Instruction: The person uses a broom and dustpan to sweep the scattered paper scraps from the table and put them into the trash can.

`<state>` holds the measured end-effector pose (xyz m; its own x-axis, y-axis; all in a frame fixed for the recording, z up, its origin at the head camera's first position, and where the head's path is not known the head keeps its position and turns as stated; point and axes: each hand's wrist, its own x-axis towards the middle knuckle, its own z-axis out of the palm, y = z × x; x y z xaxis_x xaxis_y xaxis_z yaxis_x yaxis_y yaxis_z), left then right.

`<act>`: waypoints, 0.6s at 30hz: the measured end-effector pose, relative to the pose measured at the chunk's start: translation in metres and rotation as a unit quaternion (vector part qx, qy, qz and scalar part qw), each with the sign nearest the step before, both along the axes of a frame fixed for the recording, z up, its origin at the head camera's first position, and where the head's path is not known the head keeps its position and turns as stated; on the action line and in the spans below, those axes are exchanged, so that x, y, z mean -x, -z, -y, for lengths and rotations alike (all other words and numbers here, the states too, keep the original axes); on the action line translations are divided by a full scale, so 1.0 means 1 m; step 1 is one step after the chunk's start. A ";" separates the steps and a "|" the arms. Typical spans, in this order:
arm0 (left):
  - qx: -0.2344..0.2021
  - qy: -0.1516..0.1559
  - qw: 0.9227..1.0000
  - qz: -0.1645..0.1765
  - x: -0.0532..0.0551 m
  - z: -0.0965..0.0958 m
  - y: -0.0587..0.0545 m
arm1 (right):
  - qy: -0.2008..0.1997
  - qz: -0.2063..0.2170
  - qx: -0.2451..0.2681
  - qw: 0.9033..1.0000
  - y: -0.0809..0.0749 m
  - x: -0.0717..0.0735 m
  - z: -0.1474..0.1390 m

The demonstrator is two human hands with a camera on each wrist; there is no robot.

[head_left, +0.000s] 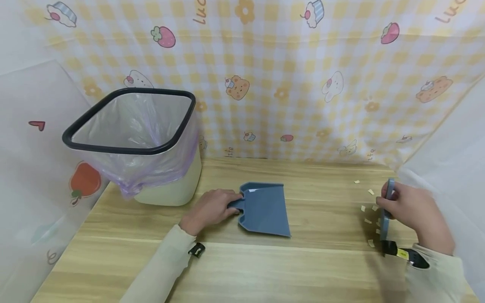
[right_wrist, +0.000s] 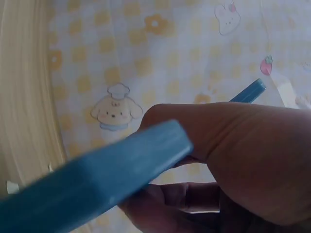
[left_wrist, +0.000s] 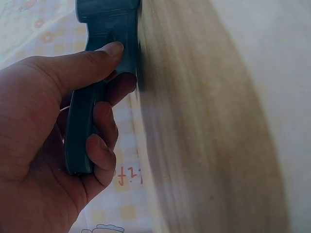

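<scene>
While both sleeves reach in over the desk (head_left: 303, 273) from its near edge, a small black device sits at each wrist, the right one (head_left: 411, 256) bearing a yellow label. The left hand (head_left: 212, 208) grips the short handle of a blue-grey dustpan (head_left: 265, 210), thumb laid along the top and fingers curled beneath, as the left wrist view shows. The dustpan sits at the middle of the desk, its handle toward the person's left and its wide straight lip facing right. Well apart from it, at the right side of the desk, the right hand (head_left: 414, 208) holds a slim blue hand brush (head_left: 385, 227) between thumb and fingers; its bristles cannot be made out. Several small pale scraps (head_left: 368, 221) lie scattered on the wood grain just left of the brush, between it and the dustpan but much nearer the brush. Beyond the left hand, at the far left, stands a cream trash bin (head_left: 185, 191) with a black rim, lined with a translucent purple bag (head_left: 159, 172) that is folded over the outside and bunched at the front. Behind everything hangs a yellow-and-white checked cloth (head_left: 257, 54) printed with strawberries, flowers and cupcakes.
</scene>
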<state>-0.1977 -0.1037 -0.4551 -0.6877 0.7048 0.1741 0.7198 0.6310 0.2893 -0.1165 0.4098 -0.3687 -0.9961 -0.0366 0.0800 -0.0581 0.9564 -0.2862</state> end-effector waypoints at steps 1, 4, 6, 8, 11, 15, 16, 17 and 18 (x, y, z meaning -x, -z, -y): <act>-0.001 -0.001 1.000 0.001 0.000 0.000 0.000 | -0.003 0.001 0.005 1.000 0.000 0.002 0.004; 0.000 -0.002 1.000 0.005 0.000 0.000 -0.001 | -0.008 -0.004 0.018 1.000 0.002 0.005 0.014; 0.003 -0.003 1.000 0.007 0.000 -0.001 -0.002 | -0.011 -0.022 0.021 0.999 0.003 0.008 0.021; 0.005 -0.003 1.000 0.008 0.001 -0.001 -0.002 | -0.012 -0.044 0.021 0.999 0.004 0.009 0.027; 0.005 -0.003 1.000 0.007 0.000 0.000 -0.002 | -0.016 -0.081 0.023 0.996 0.007 0.012 0.037; 0.005 -0.003 1.000 0.006 -0.001 0.000 -0.002 | -0.028 -0.132 0.030 0.990 0.012 0.016 0.051; 0.005 -0.004 1.000 0.008 -0.001 0.000 -0.002 | -0.032 -0.143 0.031 0.989 0.013 0.018 0.054; 0.006 -0.005 1.000 0.009 -0.001 0.000 -0.002 | -0.037 -0.155 0.033 0.987 0.013 0.019 0.057; 0.006 -0.005 1.000 0.008 -0.001 0.000 -0.002 | -0.040 -0.161 0.036 0.985 0.014 0.020 0.059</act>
<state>-0.1963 -0.1035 -0.4529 -0.6978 0.6996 0.1537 0.7083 0.6419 0.2936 -0.1366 0.3506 -0.3827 -0.9126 -0.0959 0.3974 -0.2310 0.9231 -0.3075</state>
